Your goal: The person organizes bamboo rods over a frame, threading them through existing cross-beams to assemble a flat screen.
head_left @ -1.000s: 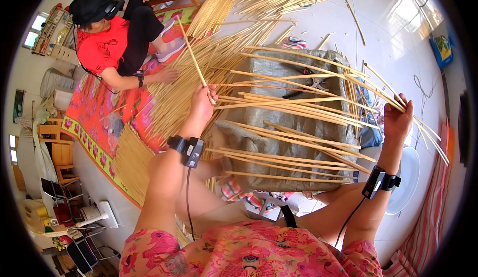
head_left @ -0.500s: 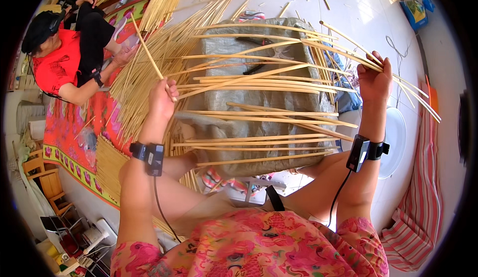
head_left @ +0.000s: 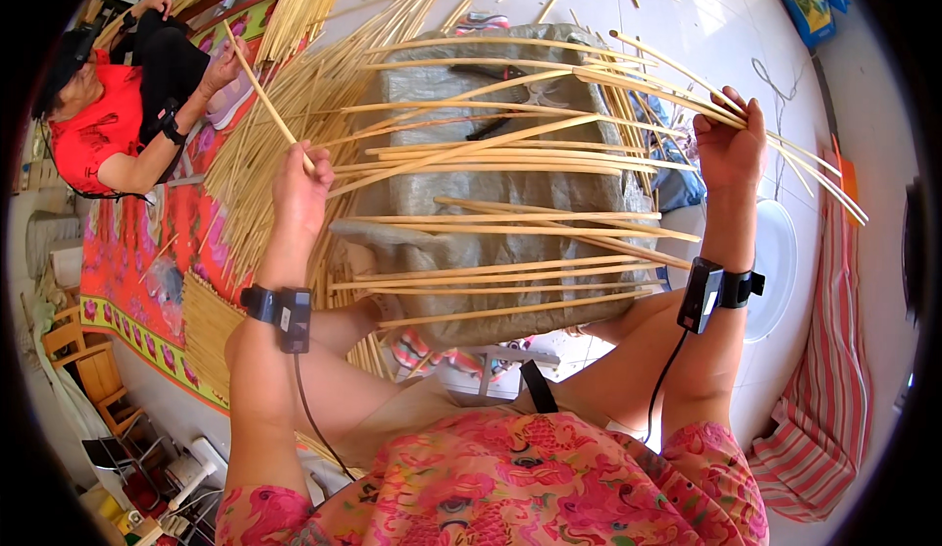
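My left hand (head_left: 302,193) is closed around one pale, slender stick (head_left: 263,93), which slants up and away to the left. At the right, my right hand (head_left: 730,149) grips several thin sticks (head_left: 822,181) that stick out on both sides of the fingers. Between my hands a low support is draped with a grey-green plastic sheet (head_left: 422,193). Across it lie several loose sticks (head_left: 520,218), roughly side to side, some crossing. Black-handled shears (head_left: 486,72) rest on the sheet's far part, partly hidden under sticks.
A large heap of sticks (head_left: 265,163) covers the floor at left, over a red patterned mat (head_left: 128,242). Another person (head_left: 98,134) in a red shirt sits there. A pale round basin (head_left: 775,271) and striped cloth (head_left: 810,448) are at right; a wooden chair (head_left: 103,379) stands lower left.
My left hand and its stick have shifted a little to the left. The right hand keeps its sticks nearly in place. The other person's hand has risen, and the view has shifted slightly.
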`<state>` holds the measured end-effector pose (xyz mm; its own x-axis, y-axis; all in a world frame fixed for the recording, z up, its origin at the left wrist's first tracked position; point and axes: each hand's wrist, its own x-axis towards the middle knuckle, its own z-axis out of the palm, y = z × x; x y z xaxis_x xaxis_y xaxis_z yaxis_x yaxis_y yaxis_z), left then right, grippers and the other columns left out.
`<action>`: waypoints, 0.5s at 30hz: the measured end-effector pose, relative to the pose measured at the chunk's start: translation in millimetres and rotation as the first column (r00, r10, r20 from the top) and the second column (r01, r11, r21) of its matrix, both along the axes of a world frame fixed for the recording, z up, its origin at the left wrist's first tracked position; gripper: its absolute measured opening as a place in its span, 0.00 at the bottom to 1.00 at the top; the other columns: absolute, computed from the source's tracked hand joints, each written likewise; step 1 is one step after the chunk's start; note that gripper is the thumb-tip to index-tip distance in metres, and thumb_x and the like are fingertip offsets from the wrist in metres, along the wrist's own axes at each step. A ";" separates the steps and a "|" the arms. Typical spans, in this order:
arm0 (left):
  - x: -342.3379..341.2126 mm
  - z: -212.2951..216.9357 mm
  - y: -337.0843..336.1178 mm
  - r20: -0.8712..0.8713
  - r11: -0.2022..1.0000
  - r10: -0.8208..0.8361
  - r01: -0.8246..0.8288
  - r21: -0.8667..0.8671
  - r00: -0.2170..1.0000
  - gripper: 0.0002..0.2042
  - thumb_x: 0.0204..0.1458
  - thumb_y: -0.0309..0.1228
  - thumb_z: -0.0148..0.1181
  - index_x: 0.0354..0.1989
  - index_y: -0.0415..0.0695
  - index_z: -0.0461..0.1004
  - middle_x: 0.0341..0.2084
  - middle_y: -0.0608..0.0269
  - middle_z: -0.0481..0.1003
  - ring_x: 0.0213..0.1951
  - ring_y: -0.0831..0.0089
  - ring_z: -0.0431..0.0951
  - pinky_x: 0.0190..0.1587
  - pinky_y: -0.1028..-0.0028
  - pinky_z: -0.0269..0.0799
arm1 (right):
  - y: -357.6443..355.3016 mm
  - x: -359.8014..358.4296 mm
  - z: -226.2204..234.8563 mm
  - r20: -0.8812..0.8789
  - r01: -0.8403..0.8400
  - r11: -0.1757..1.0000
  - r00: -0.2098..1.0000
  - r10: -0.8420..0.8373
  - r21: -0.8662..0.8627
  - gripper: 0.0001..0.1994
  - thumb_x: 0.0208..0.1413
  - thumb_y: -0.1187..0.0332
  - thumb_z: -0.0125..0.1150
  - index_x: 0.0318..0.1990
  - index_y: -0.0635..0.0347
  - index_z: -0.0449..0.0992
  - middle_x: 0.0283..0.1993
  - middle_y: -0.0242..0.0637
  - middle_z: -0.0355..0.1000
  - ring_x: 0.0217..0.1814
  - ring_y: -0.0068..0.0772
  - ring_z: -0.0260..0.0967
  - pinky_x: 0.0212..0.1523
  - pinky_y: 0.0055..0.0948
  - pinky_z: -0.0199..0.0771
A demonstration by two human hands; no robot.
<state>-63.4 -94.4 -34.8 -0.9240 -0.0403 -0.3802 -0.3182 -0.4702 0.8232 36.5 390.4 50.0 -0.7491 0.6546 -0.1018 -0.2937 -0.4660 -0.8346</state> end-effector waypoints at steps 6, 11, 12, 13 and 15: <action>9.4 19.5 29.0 -0.047 0.937 -0.270 0.251 -0.242 0.962 0.08 0.57 0.34 0.50 0.37 0.42 0.68 0.25 0.64 0.71 0.23 0.82 0.67 0.26 0.82 0.63 | -4.5 -0.7 3.7 0.049 0.034 0.999 0.998 -0.034 -0.006 0.19 0.63 0.60 0.35 0.37 0.69 0.68 0.33 0.45 0.67 0.29 0.36 0.62 0.27 0.32 0.63; 26.0 0.0 60.8 0.018 0.401 -0.746 0.471 -0.786 0.666 0.07 0.55 0.29 0.51 0.40 0.41 0.69 0.31 0.63 0.72 0.33 0.72 0.72 0.36 0.77 0.68 | -9.4 -0.8 6.8 0.028 0.021 0.999 0.999 -0.020 -0.034 0.19 0.63 0.60 0.35 0.38 0.69 0.68 0.32 0.45 0.67 0.29 0.35 0.62 0.28 0.31 0.64; 29.4 -1.6 66.0 -0.013 0.277 -0.813 0.367 -0.888 0.582 0.09 0.53 0.27 0.52 0.42 0.40 0.68 0.35 0.61 0.72 0.37 0.68 0.72 0.40 0.73 0.68 | -8.7 -0.6 5.8 0.030 0.028 0.999 0.999 -0.027 -0.033 0.19 0.63 0.60 0.35 0.38 0.69 0.68 0.33 0.45 0.67 0.29 0.35 0.62 0.28 0.31 0.64; 34.7 -3.1 71.5 -0.023 0.158 -0.871 0.235 -0.959 0.490 0.11 0.52 0.26 0.52 0.43 0.39 0.68 0.39 0.59 0.71 0.40 0.63 0.71 0.44 0.70 0.68 | -8.0 -0.3 4.8 0.031 0.033 0.999 0.999 -0.032 -0.033 0.19 0.63 0.60 0.35 0.38 0.69 0.68 0.33 0.45 0.67 0.29 0.35 0.63 0.28 0.31 0.64; 43.5 -1.1 82.1 -0.002 0.028 -0.927 0.065 -0.997 0.374 0.14 0.49 0.24 0.52 0.46 0.38 0.67 0.46 0.56 0.69 0.46 0.58 0.69 0.49 0.66 0.66 | -2.6 3.0 3.8 0.021 0.029 0.999 0.999 -0.028 -0.028 0.19 0.63 0.60 0.35 0.38 0.69 0.68 0.33 0.45 0.67 0.30 0.35 0.63 0.29 0.31 0.64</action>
<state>-19.9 -12.3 -35.9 -0.7002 0.7138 0.0149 0.6116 0.5890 0.5281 39.6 387.8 53.8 -0.7276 0.6724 -0.1359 -0.2898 -0.4809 -0.8275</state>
